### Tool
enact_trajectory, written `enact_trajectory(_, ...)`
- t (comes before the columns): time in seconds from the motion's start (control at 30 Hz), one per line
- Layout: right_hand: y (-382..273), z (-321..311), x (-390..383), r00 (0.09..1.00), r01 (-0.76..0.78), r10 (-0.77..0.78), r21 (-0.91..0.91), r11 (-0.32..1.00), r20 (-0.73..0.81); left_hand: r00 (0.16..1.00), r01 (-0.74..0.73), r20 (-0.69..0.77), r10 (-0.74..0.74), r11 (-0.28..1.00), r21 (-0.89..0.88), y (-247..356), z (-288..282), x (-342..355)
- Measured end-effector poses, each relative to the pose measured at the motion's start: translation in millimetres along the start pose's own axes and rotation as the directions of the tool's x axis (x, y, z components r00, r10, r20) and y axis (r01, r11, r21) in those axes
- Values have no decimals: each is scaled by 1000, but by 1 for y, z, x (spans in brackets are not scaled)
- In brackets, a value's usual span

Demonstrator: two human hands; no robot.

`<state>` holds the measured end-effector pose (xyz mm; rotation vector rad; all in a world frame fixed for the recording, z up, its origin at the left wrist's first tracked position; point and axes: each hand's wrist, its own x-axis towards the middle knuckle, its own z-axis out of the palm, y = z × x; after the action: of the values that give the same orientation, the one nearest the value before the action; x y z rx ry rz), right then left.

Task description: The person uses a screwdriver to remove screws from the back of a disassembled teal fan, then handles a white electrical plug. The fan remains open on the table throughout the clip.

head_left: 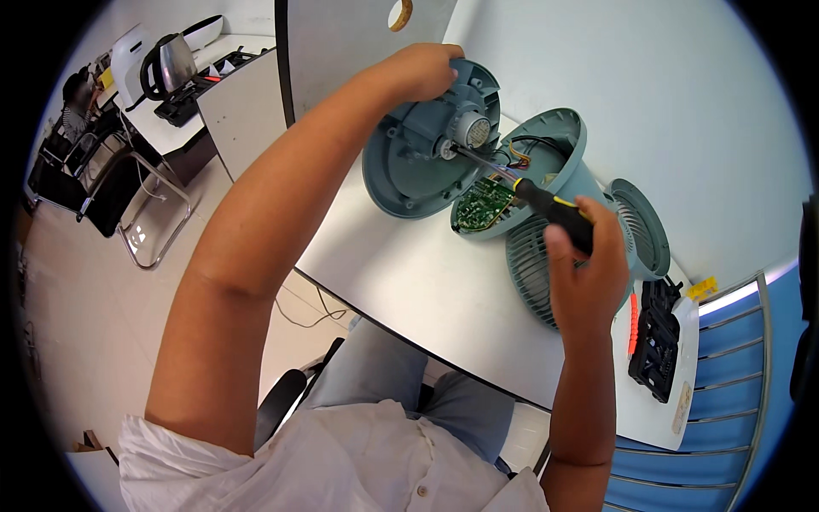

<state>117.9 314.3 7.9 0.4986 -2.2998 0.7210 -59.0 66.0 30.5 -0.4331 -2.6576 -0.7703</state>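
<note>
My left hand [429,72] grips the upper rim of a round grey-green fan base [397,175], tilted so its inside faces me. Inside it sit a small silver motor [472,130] and a white round part [446,149]. My right hand [590,269] is wrapped round the black and yellow handle of a screwdriver [546,205]. The shaft's tip reaches the white part; whether it sits in a screw cannot be made out. Beside the base lies the opened fan body [576,175], with wires and a green circuit board [484,205] showing.
A slatted fan grille [531,256] and a round slatted cover [641,226] adjoin the body on the white table [375,264]. To the right are an open black tool case [657,341] and an orange-red rod [633,324]. A kettle [175,64] stands far left, near a chair [107,200].
</note>
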Motion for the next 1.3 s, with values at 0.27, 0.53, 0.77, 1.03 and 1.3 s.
enact_trajectory(0.27,7,-4,-14,996,68,-65,52,996,-62,1000,-20,2,20,1000,13,-3,-2,1)
enact_trajectory(0.53,8,-2,-10,981,175,-175,-7,985,-87,1000,14,-20,-13,999,44,-2,-2,-5)
enact_trajectory(0.77,7,4,1,986,159,-158,14,987,-56,1000,16,-25,-15,999,29,-2,0,-3)
enact_trajectory(1.03,4,5,2,983,166,-167,-16,986,-83,1000,27,-8,-27,999,38,-2,-1,-1)
enact_trajectory(1.3,9,8,2,990,111,-109,21,994,-85,999,38,7,-39,999,23,-4,-1,-1)
